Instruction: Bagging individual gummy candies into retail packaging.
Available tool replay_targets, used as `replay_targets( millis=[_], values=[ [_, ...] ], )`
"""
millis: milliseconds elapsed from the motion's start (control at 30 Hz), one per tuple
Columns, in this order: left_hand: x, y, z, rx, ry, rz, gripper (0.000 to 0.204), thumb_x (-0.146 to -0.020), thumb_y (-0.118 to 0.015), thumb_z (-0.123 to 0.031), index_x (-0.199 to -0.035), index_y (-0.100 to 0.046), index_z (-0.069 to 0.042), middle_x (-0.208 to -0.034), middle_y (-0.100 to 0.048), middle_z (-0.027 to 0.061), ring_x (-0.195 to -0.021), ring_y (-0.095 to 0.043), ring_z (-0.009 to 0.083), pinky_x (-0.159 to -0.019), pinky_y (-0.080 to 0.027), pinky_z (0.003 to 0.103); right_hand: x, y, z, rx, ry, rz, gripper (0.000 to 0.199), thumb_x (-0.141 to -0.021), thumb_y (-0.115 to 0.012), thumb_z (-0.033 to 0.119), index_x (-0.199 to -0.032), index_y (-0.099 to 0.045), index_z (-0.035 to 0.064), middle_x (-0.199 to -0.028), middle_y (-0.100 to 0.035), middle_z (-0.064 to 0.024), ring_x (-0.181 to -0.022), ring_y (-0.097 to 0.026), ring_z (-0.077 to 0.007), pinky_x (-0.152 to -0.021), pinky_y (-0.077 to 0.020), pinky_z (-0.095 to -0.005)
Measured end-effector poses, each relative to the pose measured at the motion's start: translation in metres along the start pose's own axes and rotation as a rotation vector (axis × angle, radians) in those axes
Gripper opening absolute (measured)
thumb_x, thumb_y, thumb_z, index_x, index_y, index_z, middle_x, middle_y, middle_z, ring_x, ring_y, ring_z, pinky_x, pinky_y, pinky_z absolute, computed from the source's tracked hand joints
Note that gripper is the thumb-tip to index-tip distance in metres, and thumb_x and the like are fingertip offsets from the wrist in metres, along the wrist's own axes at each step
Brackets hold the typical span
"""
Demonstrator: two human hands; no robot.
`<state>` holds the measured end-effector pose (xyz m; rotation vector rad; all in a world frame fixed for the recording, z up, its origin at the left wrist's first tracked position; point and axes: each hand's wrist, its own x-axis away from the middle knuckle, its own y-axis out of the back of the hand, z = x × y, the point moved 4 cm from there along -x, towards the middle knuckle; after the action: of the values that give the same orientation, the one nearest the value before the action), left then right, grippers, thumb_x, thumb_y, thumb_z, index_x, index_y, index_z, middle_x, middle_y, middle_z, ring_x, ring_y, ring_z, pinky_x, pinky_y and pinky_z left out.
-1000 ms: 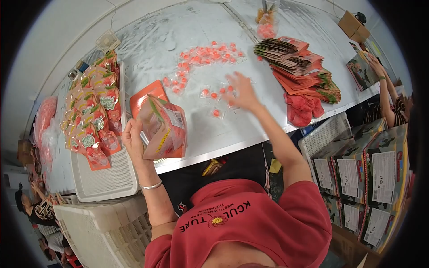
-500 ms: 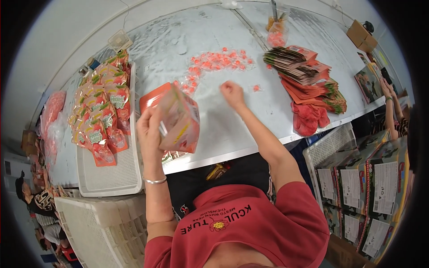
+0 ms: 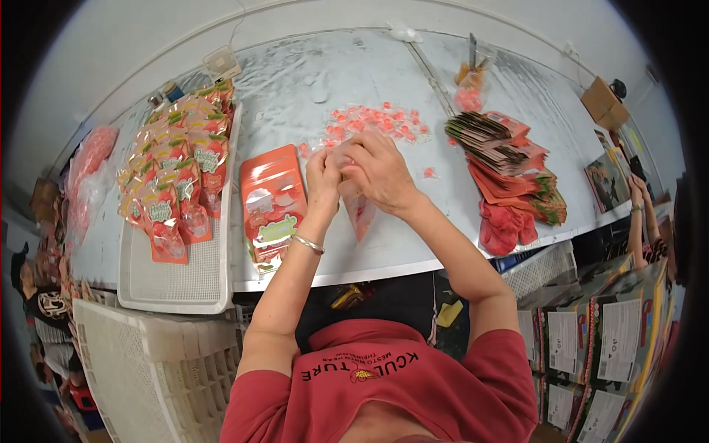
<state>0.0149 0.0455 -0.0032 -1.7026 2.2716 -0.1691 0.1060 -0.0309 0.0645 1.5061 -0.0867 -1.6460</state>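
Note:
Over the table's front middle, my left hand [image 3: 323, 181] and my right hand [image 3: 384, 173] are close together, both closed around the top of a plastic pouch [image 3: 360, 214]. The pouch hangs down between them with its lower corner pointing toward me. My fingers cover its upper edge, so I cannot see whether its mouth is parted. Just beyond my hands lies a loose pile of small red pieces in clear wrappers [image 3: 402, 122]. One wrapped piece [image 3: 429, 173] lies apart, to the right of my right hand. A flat red pouch [image 3: 273, 196] rests beside my left forearm.
At left, a white plastic tray [image 3: 227, 258] holds rows of filled pouches [image 3: 173, 162]. Fanned stacks of flat pouches [image 3: 509, 159] lie at right, with a red cloth [image 3: 508, 227] in front. Printed boxes [image 3: 620, 332] and white crates [image 3: 118, 354] flank me below.
The pouch in my left hand has swung right to the middle. My right hand has come in and closed on its top. The flat red pouch on the table is now uncovered.

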Motion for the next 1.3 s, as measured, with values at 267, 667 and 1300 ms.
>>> replay_targets(
  millis=[267, 667, 1300],
  values=[
    [-0.005, 0.01, -0.007, -0.414, -0.142, 0.09, 0.03, -0.09, -0.048, -0.021, -0.065, -0.044, -0.004, -0.058, -0.041, -0.0023, -0.053, -0.036, 0.0054, -0.045, -0.029, 0.025, -0.041, 0.028, -0.019, -0.22, -0.112, 0.288, 0.015, -0.084, -0.055, 0.013, -0.092, -0.058, 0.0013, -0.094, -0.058, -0.0081, -0.085, -0.056, -0.022, -0.076, -0.0441, -0.0335],
    [-0.002, 0.013, -0.016, -0.255, -0.007, 0.107, 0.026, -0.086, -0.049, -0.017, -0.064, -0.044, -0.005, -0.056, -0.041, -0.0027, -0.051, -0.037, 0.005, -0.044, -0.03, 0.024, -0.024, -0.002, -0.003, 0.031, -0.025, 0.804, 0.047, -0.076, -0.064, 0.045, -0.089, -0.06, 0.0003, -0.083, -0.061, -0.0121, -0.078, -0.06, -0.0249, -0.073, -0.0464, -0.0353],
    [0.022, -0.024, -0.051, -0.298, -0.29, 0.411, 0.036, -0.093, -0.052, -0.028, -0.075, -0.063, 0.002, -0.058, -0.052, -0.0047, -0.057, -0.041, 0.0043, -0.049, -0.036, 0.025, -0.006, 0.047, 0.013, -0.087, 0.064, 0.87, 0.037, -0.071, -0.072, 0.039, -0.074, -0.061, 0.0041, -0.078, -0.062, -0.0137, -0.063, -0.057, -0.0328, -0.055, -0.0446, -0.0383]
  ],
)
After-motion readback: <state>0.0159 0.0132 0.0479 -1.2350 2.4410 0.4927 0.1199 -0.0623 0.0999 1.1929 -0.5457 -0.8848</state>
